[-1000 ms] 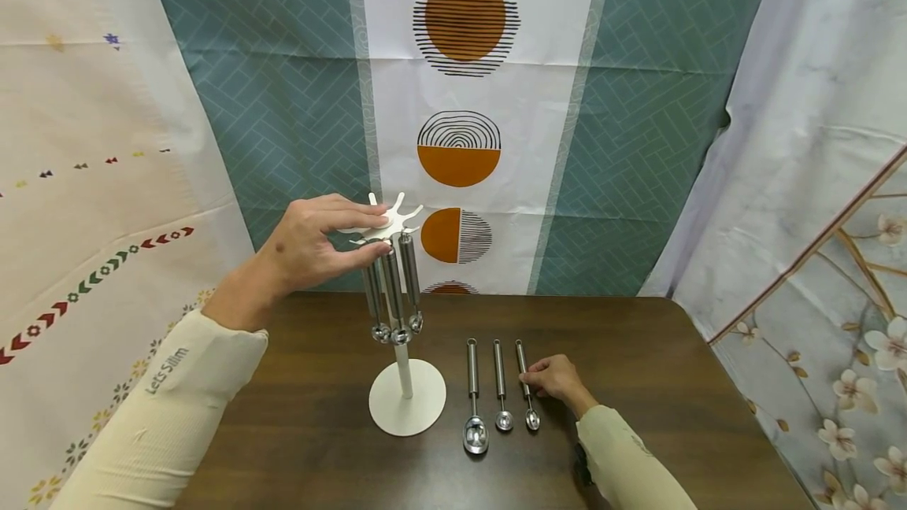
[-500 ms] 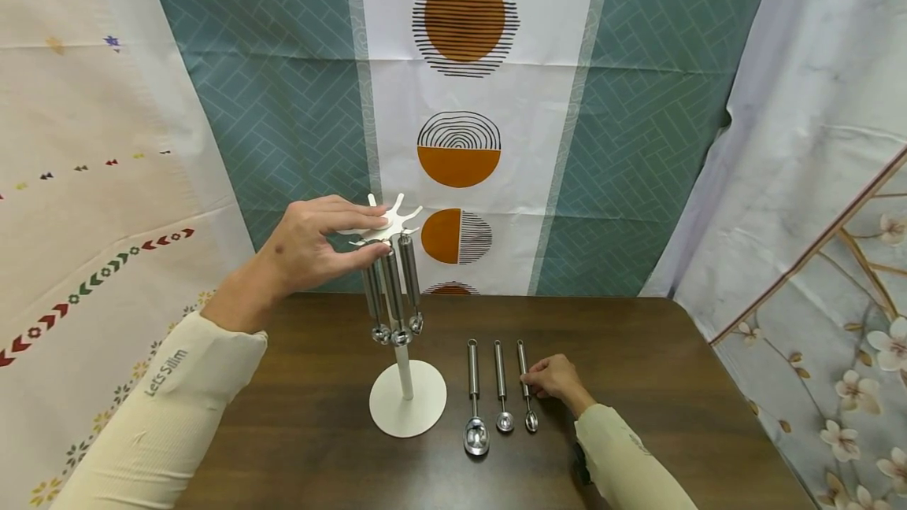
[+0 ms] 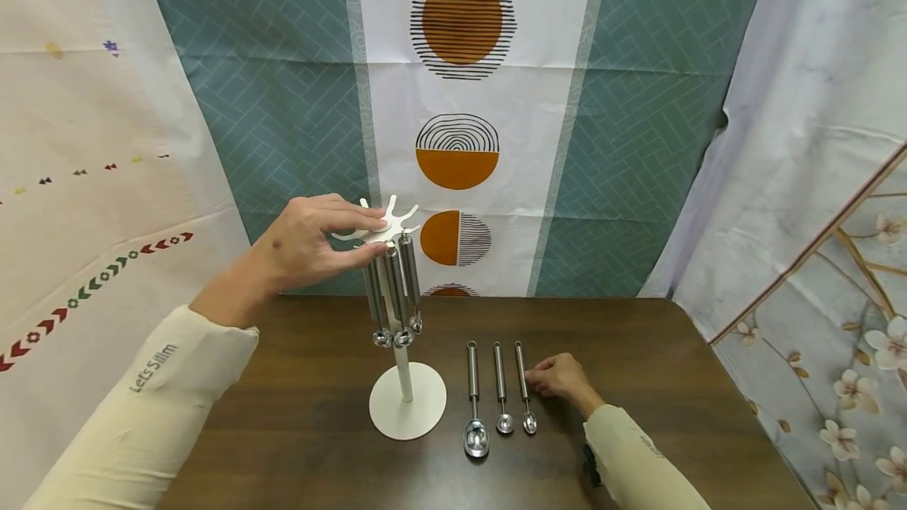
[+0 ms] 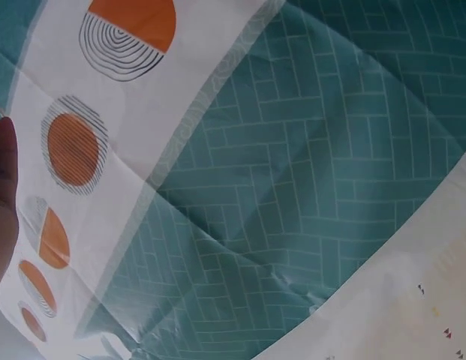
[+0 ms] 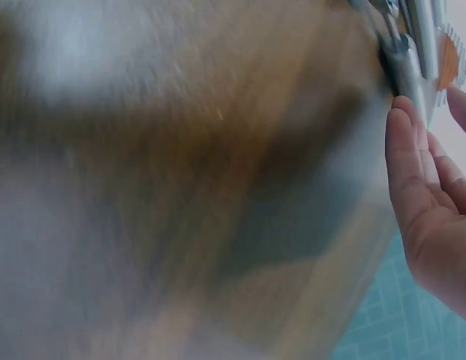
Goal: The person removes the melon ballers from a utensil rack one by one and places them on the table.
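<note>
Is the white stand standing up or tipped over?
The white stand is standing up: its round base lies on the table, its pole rises from there, and metal utensils hang down from its top.

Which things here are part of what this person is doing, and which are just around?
Seemingly in the job:
white stand, left hand at its top
three hanging metal utensils
three metal utensils in a row, right hand by the rightmost

Just around:
table
cloth with orange circles
</note>
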Available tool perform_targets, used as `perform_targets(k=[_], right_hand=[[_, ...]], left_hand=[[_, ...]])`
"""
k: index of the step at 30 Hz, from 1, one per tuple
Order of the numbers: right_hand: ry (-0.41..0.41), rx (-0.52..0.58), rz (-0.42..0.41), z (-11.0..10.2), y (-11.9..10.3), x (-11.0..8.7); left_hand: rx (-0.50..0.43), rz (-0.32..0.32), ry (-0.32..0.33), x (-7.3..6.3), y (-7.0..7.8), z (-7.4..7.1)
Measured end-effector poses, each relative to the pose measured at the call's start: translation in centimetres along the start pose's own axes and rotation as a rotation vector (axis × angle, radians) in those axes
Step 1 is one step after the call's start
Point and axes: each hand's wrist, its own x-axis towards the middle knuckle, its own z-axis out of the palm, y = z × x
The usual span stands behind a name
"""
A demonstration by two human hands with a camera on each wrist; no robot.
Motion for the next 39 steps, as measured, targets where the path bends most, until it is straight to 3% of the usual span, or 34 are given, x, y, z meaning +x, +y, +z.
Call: perform_targets(k=[8,20,30,39], right_hand=[[-0.041,-0.013,-0.082,-2.7,-2.8,-0.9],[-0.198,0.152,-0.222,-5.1,-9.3,-1.7],[-0.295,0.199,-0.313,-5.7,-14.8,-3.4],[-0.311,0.185,-0.392,-5.7,-18.2,-4.3]], left_hand=[[0.009,0.001,-0.078,0.6,-0.1,-0.7],[-0.082,0.025,-0.076,0.6,-0.5,-0.6],[-0.073,0.017,-0.076,0.4,-0.3,-0.7],[-0.067,0.032,-0.075,0.7,-0.3,-0.5]])
